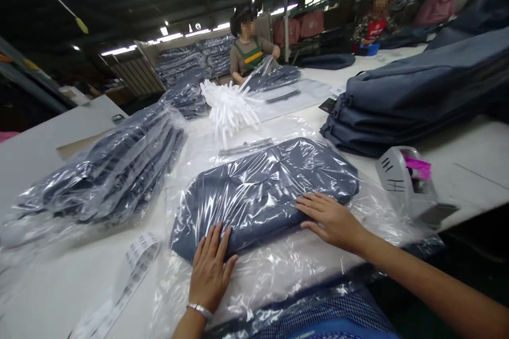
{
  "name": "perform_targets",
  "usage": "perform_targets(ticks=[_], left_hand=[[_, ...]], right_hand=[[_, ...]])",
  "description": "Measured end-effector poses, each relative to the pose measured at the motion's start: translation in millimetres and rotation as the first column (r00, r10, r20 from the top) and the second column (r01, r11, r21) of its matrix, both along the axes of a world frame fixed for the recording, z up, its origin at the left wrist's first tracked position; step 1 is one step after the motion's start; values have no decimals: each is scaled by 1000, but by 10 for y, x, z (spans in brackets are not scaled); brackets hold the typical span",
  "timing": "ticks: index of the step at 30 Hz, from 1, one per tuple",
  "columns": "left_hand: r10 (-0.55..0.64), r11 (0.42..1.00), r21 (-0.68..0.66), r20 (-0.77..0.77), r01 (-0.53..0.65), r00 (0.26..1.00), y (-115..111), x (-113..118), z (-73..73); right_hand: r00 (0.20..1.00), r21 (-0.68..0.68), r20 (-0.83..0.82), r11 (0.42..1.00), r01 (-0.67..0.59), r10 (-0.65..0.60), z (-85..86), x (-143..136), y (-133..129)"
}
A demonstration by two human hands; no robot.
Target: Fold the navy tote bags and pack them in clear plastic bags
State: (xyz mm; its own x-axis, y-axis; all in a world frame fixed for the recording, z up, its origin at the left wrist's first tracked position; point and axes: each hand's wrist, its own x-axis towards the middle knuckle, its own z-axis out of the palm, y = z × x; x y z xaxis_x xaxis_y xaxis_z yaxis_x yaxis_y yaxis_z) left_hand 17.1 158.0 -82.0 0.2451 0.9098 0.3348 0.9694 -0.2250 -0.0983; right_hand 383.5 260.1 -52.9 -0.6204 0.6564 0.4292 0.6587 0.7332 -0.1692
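The bagged navy garment point(262, 190) lies flat near the table's point(477, 153) front edge. Both hands press open-palmed on its near side: left hand point(210, 270) at the left corner, right hand point(332, 220) toward the right. A tape dispenser point(405, 183) stands just right.

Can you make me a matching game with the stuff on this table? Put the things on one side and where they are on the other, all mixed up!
Things:
1. tape dispenser
2. bagged blue garment
3. white strips
4. stack of unbagged blue garments

Places:
A. under both of the person's hands
B. near the table edge, right of the right hand
C. far right, behind the dispenser
D. middle of the table, beyond the bagged garment

Pairs: 1-B, 2-A, 3-D, 4-C. The left hand presses the bag's near edge.
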Motion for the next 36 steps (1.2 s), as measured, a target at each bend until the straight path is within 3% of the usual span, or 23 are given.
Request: perform_targets(ticks=[2, 4, 6, 8, 13, 18, 24, 30, 33, 36], left_hand=[[-6, 1000, 31, 65, 4, 998, 41, -48, 41], [63, 997, 35, 169, -70, 984, 122, -127, 114], [188, 981, -1, 231, -193, 955, 237, -216, 200], [221, 974, 5, 222, -228, 950, 347, -290, 251], [-69, 990, 127, 63, 60, 996, 358, -399, 104], [-184, 983, 17, 40, 184, 982, 277, -556, -2], [-194, 981, 20, 94, 193, 977, 430, -562, 5], [-90, 996, 33, 94, 87, 992, 351, -452, 11], [-96, 995, -17, 95, 98, 991, 347, -451, 27], [-99, 995, -23, 97, 101, 990, 365, -465, 30]], right_hand=[[998, 61, -50, 997, 45, -42, 162, -7, 172], [995, 122, -57, 988, 94, -88, 241, 28, 374], [989, 149, -15, 978, 149, -148, 215, 101, 548], [978, 147, 36, 969, 199, -206, 108, 191, 653], [970, 119, 111, 972, 204, -217, -181, 386, 635], [981, 68, 190, 997, 37, -49, -262, 429, 634], [986, 70, 156, 997, 41, -51, -355, 320, 722], [982, 57, 185, 998, 23, -33, -383, 419, 450], [974, -3, 210, 997, 83, -81, -359, 561, 159], [988, -8, 125, 996, 91, -90, -312, 630, -253]])
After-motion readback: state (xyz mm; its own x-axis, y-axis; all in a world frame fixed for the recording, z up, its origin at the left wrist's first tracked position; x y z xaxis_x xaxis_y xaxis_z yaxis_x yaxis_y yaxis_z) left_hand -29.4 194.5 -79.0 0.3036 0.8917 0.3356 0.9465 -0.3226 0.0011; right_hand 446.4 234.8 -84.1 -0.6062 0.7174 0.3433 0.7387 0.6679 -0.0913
